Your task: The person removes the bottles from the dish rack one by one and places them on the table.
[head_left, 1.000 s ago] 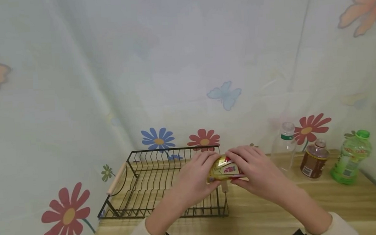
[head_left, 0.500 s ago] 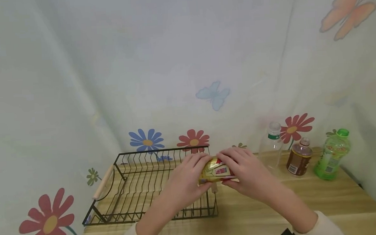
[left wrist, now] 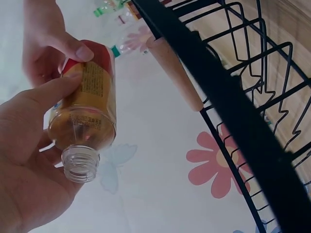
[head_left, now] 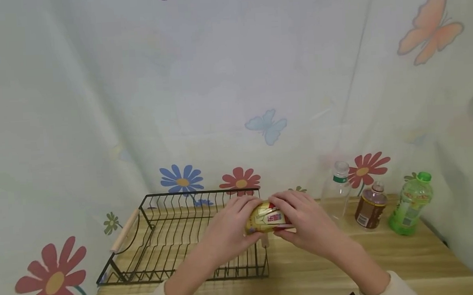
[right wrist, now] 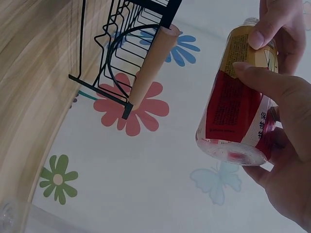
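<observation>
A small clear plastic bottle (head_left: 269, 218) with a red and yellow label lies sideways between my two hands, above the right end of the wire rack. My left hand (head_left: 232, 228) grips its neck half, and my right hand (head_left: 305, 222) grips its base half. In the left wrist view, the bottle's threaded mouth (left wrist: 80, 164) has no cap on it. From the right wrist, the clear base (right wrist: 233, 151) and red part of the label show, with both thumbs lying along the label.
A black wire rack (head_left: 202, 192) with wooden handles (head_left: 124, 231) stands on the wood-grain table (head_left: 307, 273), left of and below the hands. At the back right stand a clear bottle (head_left: 337, 195), a brown-labelled bottle (head_left: 370, 206) and a green bottle (head_left: 411, 204). A flower-printed curtain hangs behind.
The head view has shifted, so the rack, hands and bottles all appear further left. Both hands keep hold of the labelled bottle, in nearly the same place over the rack.
</observation>
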The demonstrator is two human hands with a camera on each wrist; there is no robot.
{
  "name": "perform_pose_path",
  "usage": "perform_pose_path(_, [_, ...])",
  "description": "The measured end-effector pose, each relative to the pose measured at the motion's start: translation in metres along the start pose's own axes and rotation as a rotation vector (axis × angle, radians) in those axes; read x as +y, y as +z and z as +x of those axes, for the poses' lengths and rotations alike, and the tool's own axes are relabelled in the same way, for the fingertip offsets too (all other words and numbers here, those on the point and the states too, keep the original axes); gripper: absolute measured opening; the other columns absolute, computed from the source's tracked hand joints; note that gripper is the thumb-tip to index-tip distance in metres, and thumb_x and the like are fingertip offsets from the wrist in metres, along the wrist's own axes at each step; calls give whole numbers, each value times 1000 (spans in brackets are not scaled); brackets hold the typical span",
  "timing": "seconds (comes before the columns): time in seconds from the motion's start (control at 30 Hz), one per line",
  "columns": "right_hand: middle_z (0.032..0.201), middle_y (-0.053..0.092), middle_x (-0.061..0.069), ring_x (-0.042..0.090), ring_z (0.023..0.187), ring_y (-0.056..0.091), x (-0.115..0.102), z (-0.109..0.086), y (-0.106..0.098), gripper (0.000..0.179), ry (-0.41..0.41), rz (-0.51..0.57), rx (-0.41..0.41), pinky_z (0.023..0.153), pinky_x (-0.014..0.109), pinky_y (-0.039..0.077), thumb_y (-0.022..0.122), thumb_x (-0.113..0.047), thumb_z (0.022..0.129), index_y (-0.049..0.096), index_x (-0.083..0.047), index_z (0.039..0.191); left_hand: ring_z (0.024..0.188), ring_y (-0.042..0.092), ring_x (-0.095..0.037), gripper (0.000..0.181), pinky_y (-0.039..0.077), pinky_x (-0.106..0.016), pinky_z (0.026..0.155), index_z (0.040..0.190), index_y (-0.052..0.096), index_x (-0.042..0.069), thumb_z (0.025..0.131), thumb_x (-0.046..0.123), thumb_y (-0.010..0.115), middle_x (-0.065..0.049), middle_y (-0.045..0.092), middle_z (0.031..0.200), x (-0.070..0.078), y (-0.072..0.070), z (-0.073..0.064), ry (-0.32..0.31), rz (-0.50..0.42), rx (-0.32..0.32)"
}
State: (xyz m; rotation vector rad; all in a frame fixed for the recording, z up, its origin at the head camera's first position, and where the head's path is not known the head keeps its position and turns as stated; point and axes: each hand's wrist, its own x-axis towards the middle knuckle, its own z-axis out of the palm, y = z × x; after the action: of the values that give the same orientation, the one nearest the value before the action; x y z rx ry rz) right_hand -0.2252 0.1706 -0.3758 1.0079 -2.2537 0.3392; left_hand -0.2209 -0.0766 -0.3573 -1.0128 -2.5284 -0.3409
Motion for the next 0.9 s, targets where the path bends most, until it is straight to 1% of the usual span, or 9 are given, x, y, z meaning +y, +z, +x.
perform_pose_path(0.23, [134,64,4,26,123,61,0,4,1,79,-7,17,16,106,54,52,100,-33,73,64,-9,139,129,56,-19,73,55,-37,104,145,59,17,84,40,92,2,60,142,-1,-6,2,13,18,10])
perform_pose_path(0.43, [133,64,4,26,122,60,3,6,-1,78,-5,23,6,102,52,53,101,-31,73,65,-8,138,128,57,-20,71,56,-36,102,144,60,15,84,35,93,2,61,141,0,-6,7,39,13,34])
perform_pose_path(0.6, [132,64,5,26,122,60,8,8,-3,77,-9,13,-5,103,52,51,100,-29,73,64,-8,138,130,56,-20,73,55,-36,104,145,59,15,84,36,93,2,60,142,-1,-6,10,47,29,35])
perform_pose_path(0.67, [132,64,5,27,122,60,10,8,-5,77,-11,8,-8,104,53,51,100,-29,73,64,-8,137,131,55,-20,77,53,-36,107,147,57,14,84,39,93,0,58,144,-1,-8,9,37,31,34])
perform_pose_path(0.77, [131,65,4,27,123,59,14,7,-6,77,-2,-7,-7,103,54,50,101,-29,71,65,-8,136,137,52,-21,86,50,-38,112,153,52,13,83,47,91,-2,55,149,-4,-13,6,8,37,44])
perform_pose_path(0.83, [131,66,3,27,123,59,18,5,-7,77,13,-9,-8,101,54,49,101,-29,71,64,-10,136,141,50,-23,94,48,-40,114,157,48,13,83,53,89,-4,52,153,-7,-17,1,-24,38,56])
perform_pose_path(0.9, [131,66,3,27,123,59,22,4,-7,78,39,1,-9,99,54,48,102,-28,70,64,-10,136,143,48,-23,100,47,-42,115,162,42,16,83,59,86,-3,49,156,-13,-21,-5,-65,22,57])
